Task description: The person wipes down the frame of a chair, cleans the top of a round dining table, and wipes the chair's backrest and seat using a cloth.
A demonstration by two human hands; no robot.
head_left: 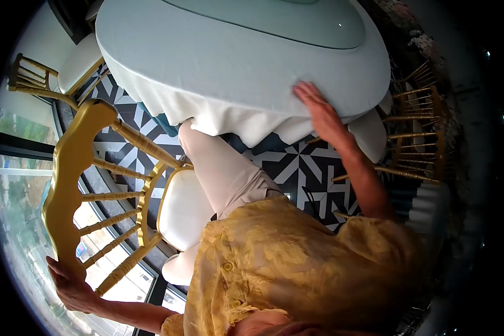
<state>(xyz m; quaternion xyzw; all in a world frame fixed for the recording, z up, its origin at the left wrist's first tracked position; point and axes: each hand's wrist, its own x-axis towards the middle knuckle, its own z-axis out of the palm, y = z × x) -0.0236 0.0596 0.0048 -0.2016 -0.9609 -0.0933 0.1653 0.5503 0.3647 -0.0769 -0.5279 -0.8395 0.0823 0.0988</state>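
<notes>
At the lower left, my left hand is wrapped around the end of the top rail of a gold chair. The chair has turned spindles and a white seat pad, which is beside my leg. My right hand is over the near edge of the white tablecloth, with fingers stretched out and slightly blurred. It looks to be touching the cloth, though contact is hard to confirm.
A glass turntable lies on the round table. Another gold chair stands at the far left, and several more chairs line the right. Large windows run along the left above a black-and-white patterned floor.
</notes>
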